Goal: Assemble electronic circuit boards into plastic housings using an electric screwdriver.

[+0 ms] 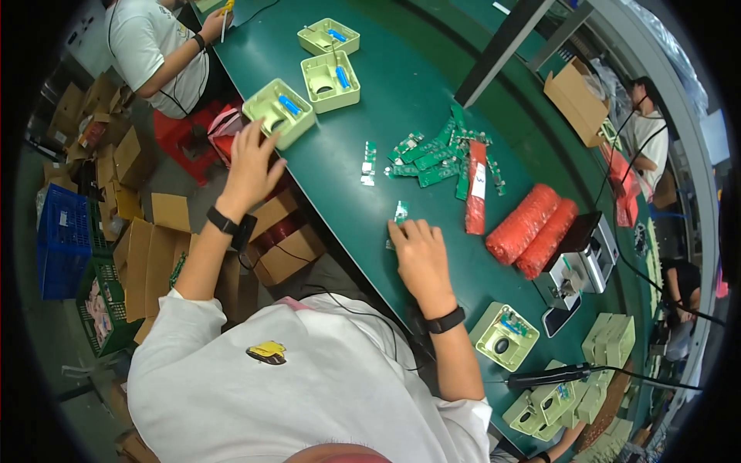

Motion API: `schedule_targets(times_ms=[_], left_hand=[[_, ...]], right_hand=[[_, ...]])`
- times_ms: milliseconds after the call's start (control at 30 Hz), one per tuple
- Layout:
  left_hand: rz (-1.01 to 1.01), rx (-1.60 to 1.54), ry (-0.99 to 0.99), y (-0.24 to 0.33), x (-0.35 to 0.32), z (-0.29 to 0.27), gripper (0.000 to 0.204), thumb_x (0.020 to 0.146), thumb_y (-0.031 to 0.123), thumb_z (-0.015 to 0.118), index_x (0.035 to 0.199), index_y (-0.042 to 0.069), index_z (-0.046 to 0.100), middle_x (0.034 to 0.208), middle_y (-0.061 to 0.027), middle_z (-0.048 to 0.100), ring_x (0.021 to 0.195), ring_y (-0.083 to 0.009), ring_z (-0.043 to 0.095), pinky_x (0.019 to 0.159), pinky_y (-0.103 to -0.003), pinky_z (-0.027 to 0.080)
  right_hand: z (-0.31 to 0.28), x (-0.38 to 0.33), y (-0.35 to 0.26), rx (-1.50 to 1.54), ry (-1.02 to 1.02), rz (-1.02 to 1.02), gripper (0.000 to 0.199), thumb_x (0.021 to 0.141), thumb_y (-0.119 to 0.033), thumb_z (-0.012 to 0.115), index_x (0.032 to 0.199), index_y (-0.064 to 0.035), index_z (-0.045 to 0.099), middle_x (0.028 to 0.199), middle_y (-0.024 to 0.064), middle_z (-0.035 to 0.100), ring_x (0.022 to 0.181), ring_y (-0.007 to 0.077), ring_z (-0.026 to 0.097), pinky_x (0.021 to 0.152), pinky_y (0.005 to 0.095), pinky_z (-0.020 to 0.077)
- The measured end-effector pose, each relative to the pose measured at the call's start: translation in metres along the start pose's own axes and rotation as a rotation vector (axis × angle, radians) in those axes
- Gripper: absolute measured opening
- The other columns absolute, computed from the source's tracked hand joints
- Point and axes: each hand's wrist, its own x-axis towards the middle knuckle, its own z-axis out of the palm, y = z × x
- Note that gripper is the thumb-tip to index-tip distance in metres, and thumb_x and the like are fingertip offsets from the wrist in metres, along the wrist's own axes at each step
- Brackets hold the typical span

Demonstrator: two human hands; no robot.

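Note:
My left hand (pixel 253 166) has its fingers spread at the near side of a pale green plastic box (pixel 284 133). Inside that open box lie a blue cylindrical battery (pixel 290 105) and a dark round part. On the table's near side, my right hand (pixel 423 258) is closed over a small green circuit board (pixel 400 210), whose two ends show past the fingers. A second circuit board (pixel 369 163) lies alone farther up. Beyond it is a loose pile of circuit boards (pixel 436 158), with a flat red wrapped strip (pixel 476 189) at its right edge.
Two more green boxes (pixel 330 102) with batteries stand at the far left. Red bubble-wrap rolls (pixel 523 224) and a metal device (pixel 575 270) sit right. Nearer are a box with a board (pixel 485 339), a black corded tool (pixel 548 376) and stacked boxes (pixel 614 339). A co-worker (pixel 158 54) sits upper left.

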Motion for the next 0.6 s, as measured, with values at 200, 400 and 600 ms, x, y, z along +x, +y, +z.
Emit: schedule_targets(times_ms=[200,400,600], left_hand=[[0.05,-0.211,-0.083,-0.022,0.002,-0.028,0.108,0.07,0.029,0.094,0.161,0.009,0.04,0.16,-0.0249,0.041,0.151,-0.0426,0.038,0.126,-0.06,0.025],[0.008,-0.729,-0.309,-0.022,-0.001,-0.025,0.126,0.06,0.021,0.097,0.164,0.006,0.029,0.157,-0.0248,0.043,0.15,-0.0425,0.04,0.125,-0.053,0.032],[0.298,-1.039,-0.381,0.115,-0.026,-0.018,0.125,0.058,0.016,0.097,0.163,0.002,0.03,0.156,-0.0238,0.044,0.144,-0.0429,0.047,0.12,-0.047,0.041]], right_hand=[[-0.001,-0.023,0.018,-0.058,0.223,-0.134,0.03,0.088,-0.002,0.067,0.117,-0.0066,0.074,0.115,0.0063,0.07,0.109,0.0276,0.064,0.09,0.0437,0.0496],[-0.012,-0.082,0.013,-0.058,0.135,0.077,0.012,0.087,-0.005,0.072,0.1,-0.0054,0.074,0.1,0.008,0.07,0.097,0.03,0.065,0.084,0.0434,0.051],[-0.076,-0.1,-0.007,0.068,0.444,0.387,0.009,0.086,-0.007,0.077,0.094,-0.0055,0.074,0.088,0.0104,0.066,0.085,0.0317,0.063,0.074,0.0436,0.0494]])
